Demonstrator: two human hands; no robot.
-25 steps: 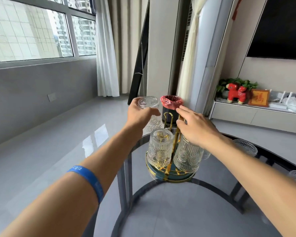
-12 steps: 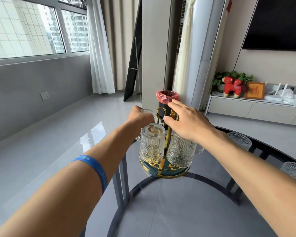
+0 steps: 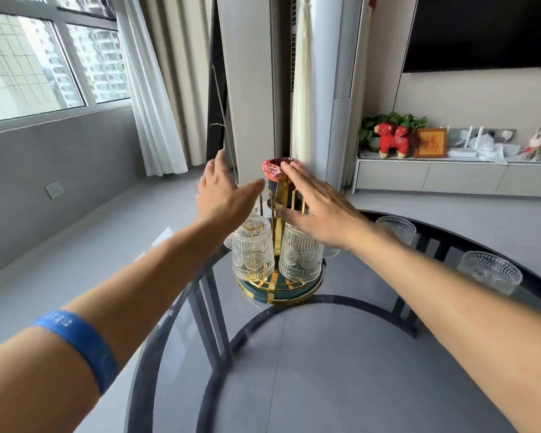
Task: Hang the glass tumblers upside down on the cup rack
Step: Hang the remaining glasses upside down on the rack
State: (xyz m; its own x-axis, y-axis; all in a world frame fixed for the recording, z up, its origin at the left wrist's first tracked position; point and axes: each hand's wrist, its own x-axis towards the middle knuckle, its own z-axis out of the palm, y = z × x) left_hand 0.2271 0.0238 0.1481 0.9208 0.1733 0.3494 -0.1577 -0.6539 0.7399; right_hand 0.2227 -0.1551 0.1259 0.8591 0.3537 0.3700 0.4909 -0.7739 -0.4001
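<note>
A gold wire cup rack on a round teal base stands on the glass table. Several embossed glass tumblers hang on it upside down: one at the front left, one at the front right, others partly hidden behind. My left hand hovers just above the rack's left side, fingers spread, holding nothing. My right hand is flat and open over the right side, its thumb near the central post. Two more tumblers stand upright on the table at the right.
The round glass table has a dark metal frame; its left edge drops to a grey floor. A black bin with a red liner stands behind the rack. A low cabinet with a red toy lines the right wall.
My left hand brought a tumbler down onto the rack's back left and let it go. Both hands have opened and lifted off the rack.
</note>
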